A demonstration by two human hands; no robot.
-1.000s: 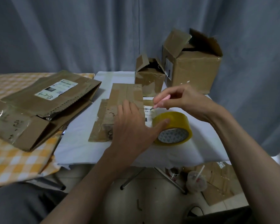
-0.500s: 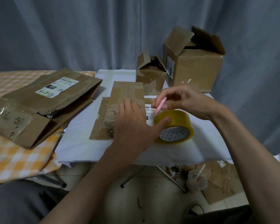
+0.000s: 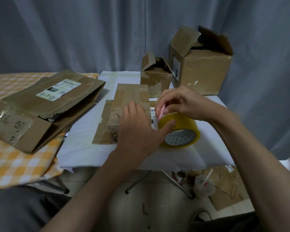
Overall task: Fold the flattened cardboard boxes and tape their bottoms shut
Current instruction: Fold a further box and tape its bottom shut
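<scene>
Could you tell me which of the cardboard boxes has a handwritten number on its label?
The big flattened box on the checked cloth, far left: its white label reads 4-3-13. No such writing shows on the others.

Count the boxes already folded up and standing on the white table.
2: a small box at the table's far edge and a larger box just right of it, both with top flaps open. Others may be hidden behind them.

head camera looks forward and down, close over the white table (image 3: 84, 141).
</scene>
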